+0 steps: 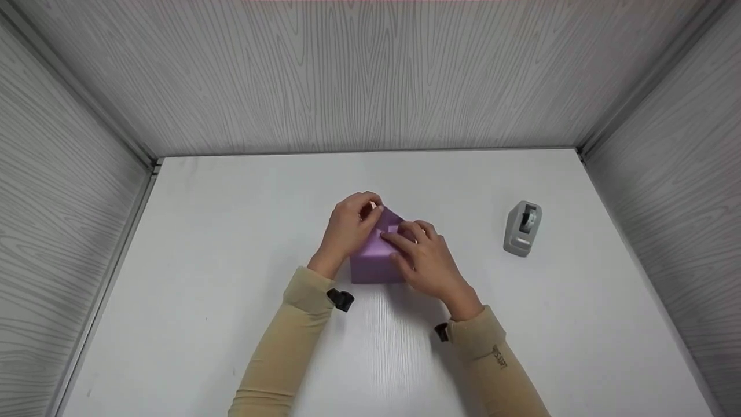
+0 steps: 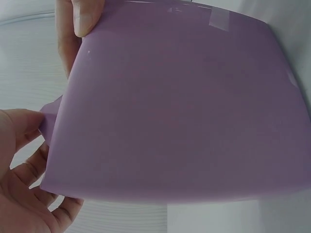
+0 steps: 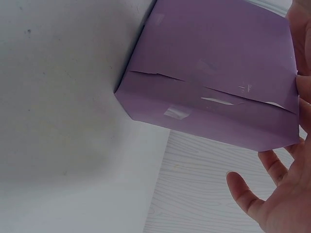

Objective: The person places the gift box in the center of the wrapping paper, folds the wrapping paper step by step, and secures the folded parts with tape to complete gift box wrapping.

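A purple paper-covered box [image 1: 376, 267] rests on the white table between both hands. My left hand [image 1: 349, 227] pinches a loose purple paper flap [image 2: 50, 119] between thumb and fingers at the box's end. On the other side, my right hand [image 1: 429, 260] lies against the box, its index finger stretched onto the top near the raised paper. The right wrist view shows that hand's fingers [image 3: 274, 167] spread at the box's edge, with the thumb apart from it. A seam with small gaps and a piece of clear tape [image 3: 177, 112] show on the paper there.
A grey tape dispenser [image 1: 523, 229] stands on the white table [image 1: 220, 231] to the right of the hands. Wood-grained panels [image 1: 370, 75] enclose the table at the back and on both sides.
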`<action>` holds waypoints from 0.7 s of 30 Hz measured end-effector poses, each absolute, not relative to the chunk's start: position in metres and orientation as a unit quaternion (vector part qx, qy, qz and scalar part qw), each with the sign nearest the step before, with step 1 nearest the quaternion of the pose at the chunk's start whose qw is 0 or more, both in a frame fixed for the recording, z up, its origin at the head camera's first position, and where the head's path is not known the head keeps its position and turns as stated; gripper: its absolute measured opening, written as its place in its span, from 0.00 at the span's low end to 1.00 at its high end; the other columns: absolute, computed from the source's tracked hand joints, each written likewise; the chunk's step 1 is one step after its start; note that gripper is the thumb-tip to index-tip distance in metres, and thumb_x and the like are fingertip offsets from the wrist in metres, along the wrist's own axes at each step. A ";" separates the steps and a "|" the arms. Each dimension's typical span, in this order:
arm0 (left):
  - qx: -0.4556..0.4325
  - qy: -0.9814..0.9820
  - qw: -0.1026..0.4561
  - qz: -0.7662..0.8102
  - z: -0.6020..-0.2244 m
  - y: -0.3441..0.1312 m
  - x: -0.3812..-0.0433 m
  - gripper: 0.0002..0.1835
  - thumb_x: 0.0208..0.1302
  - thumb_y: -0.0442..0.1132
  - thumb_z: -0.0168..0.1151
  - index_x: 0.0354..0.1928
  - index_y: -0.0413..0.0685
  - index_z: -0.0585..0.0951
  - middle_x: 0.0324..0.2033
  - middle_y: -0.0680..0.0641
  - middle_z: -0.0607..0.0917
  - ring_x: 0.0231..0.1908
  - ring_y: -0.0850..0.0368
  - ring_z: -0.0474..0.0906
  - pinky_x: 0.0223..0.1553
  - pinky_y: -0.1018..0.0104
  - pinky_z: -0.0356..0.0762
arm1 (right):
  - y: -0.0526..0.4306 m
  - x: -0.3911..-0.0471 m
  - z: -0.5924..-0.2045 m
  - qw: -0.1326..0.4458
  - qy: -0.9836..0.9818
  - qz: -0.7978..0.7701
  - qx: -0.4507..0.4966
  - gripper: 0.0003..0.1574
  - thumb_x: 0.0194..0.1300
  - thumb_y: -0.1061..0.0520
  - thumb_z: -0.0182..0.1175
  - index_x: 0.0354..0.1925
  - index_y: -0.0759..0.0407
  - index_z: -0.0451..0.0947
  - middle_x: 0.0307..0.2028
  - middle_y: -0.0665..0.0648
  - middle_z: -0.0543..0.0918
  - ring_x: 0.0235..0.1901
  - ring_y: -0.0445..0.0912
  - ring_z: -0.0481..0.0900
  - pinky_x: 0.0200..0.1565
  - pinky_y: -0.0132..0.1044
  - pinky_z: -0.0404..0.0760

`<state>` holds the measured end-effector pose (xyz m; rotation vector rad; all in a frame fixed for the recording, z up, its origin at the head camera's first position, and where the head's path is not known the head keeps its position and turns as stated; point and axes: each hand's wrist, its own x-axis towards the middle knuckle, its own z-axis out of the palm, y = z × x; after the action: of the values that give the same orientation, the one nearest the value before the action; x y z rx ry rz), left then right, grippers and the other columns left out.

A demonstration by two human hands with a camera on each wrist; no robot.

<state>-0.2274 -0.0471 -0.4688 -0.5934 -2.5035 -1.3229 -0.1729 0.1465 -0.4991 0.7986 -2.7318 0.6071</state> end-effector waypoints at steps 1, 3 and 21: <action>-0.204 -0.859 0.124 -0.453 -0.469 -0.047 -0.228 0.04 0.69 0.36 0.60 0.38 0.45 0.83 0.28 0.50 0.78 0.30 0.57 0.72 0.33 0.63 0.71 | 0.147 -0.173 -0.499 0.115 -0.933 0.208 0.272 0.24 0.71 0.49 0.54 0.63 0.44 0.77 0.59 0.56 0.71 0.62 0.57 0.63 0.47 0.59 0.72; -0.204 -0.860 0.124 -0.451 -0.469 -0.047 -0.228 0.04 0.70 0.36 0.60 0.38 0.45 0.83 0.28 0.50 0.78 0.30 0.57 0.72 0.33 0.63 0.71 | 0.147 -0.173 -0.499 0.116 -0.933 0.206 0.271 0.24 0.70 0.49 0.54 0.63 0.44 0.77 0.59 0.56 0.71 0.62 0.56 0.63 0.47 0.58 0.72; -0.165 -0.868 0.101 -0.457 -0.487 -0.073 -0.215 0.05 0.63 0.30 0.62 0.39 0.42 0.84 0.34 0.48 0.81 0.37 0.55 0.78 0.38 0.59 0.77 | 0.149 -0.173 -0.501 0.115 -0.928 0.229 0.269 0.25 0.72 0.44 0.54 0.63 0.48 0.73 0.61 0.56 0.71 0.63 0.56 0.63 0.50 0.59 0.71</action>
<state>-0.2147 -0.0734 -0.4869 -0.4865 -2.5652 -1.3497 -0.1729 0.1486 -0.5007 0.7871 -2.7203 0.6718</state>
